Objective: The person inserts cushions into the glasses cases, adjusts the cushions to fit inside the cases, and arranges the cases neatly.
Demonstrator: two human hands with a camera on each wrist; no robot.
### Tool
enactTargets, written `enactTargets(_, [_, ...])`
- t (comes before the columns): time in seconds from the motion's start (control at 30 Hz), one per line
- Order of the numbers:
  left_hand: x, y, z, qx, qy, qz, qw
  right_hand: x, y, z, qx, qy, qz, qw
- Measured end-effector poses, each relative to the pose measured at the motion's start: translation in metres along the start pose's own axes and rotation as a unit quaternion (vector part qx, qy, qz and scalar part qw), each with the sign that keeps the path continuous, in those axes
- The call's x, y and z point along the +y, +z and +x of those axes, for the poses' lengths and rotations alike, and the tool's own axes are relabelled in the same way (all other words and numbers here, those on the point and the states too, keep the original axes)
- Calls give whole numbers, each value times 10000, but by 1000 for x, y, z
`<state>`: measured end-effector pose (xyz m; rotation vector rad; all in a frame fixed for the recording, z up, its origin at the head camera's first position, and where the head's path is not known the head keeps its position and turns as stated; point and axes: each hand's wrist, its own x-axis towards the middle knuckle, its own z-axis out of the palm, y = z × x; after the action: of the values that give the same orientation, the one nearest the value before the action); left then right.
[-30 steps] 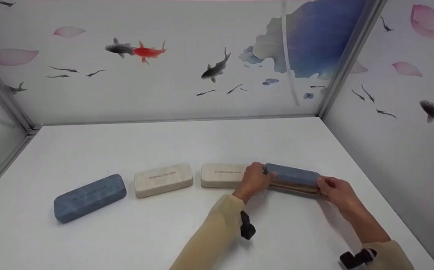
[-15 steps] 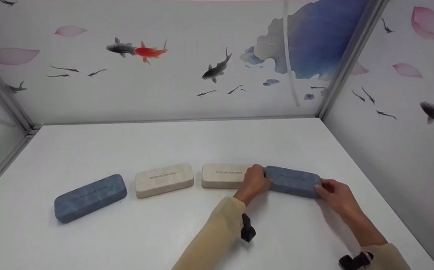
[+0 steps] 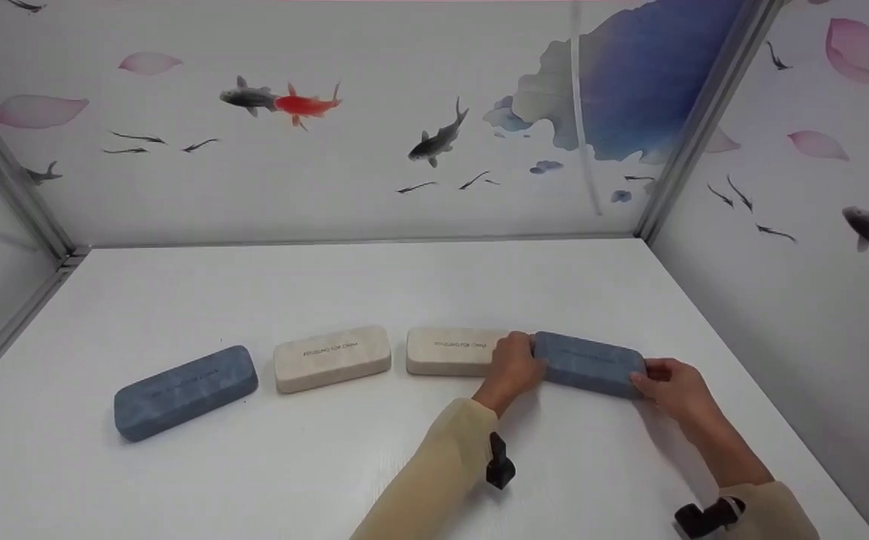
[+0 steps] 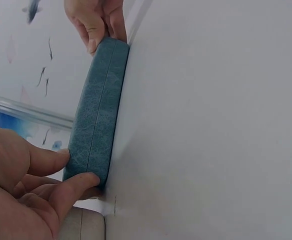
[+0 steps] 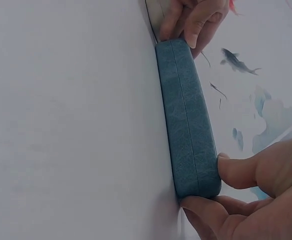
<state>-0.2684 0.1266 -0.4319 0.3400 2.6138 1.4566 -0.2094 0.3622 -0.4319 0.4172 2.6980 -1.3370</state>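
A blue glasses case [image 3: 591, 364] lies at the right of the white table, its lid closed down. My left hand [image 3: 513, 367] holds its left end between thumb and fingers, right beside a cream case [image 3: 449, 352] that it partly covers. At the opposite end, my right hand [image 3: 678, 390] pinches the corner with thumb and fingers. In the left wrist view the blue case [image 4: 98, 110] shows its front side with a thin seam along its length. The same closed seam runs along the case [image 5: 186, 120] in the right wrist view.
Farther left lie a second cream case [image 3: 333, 360] with small printed lettering and another blue case [image 3: 185, 394], set at a slant. Panels with painted fish [image 3: 438, 139] stand behind the table [image 3: 329, 285] and at its sides, joined by metal posts [image 3: 711, 120].
One second ago the right blue glasses case gaped along its front, showing a brown inside. Its lid has come down and shut, with both hands staying at its ends.
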Motion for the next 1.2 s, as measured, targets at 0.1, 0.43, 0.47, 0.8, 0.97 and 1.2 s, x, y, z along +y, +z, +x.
enactTargets(0.1, [-1, 1, -1, 169, 37, -71, 9998, -1, -1, 2, -114, 48, 8, 9999])
enactTargets(0.43, [5, -5, -4, 318, 212, -416, 9984, -8, -14, 11, -601, 200, 70, 9980])
enactTargets(0.47, [6, -7, -4, 266, 223, -421, 9985, -8, -15, 12, -640, 215, 78, 9977])
enactTargets(0.8, [4, -41, -6, -81, -540, -1424, 9883, -26, -17, 7, -330, 190, -15, 9993])
enactTargets(0.97, [-5, -68, -11, -237, -845, -1496, 9848, -35, -4, 7, 100, -45, 9, 9999])
enactTargets(1.2, [-19, -113, -18, -183, -668, -1211, 9902, -52, 13, 11, 211, -375, -260, 9987])
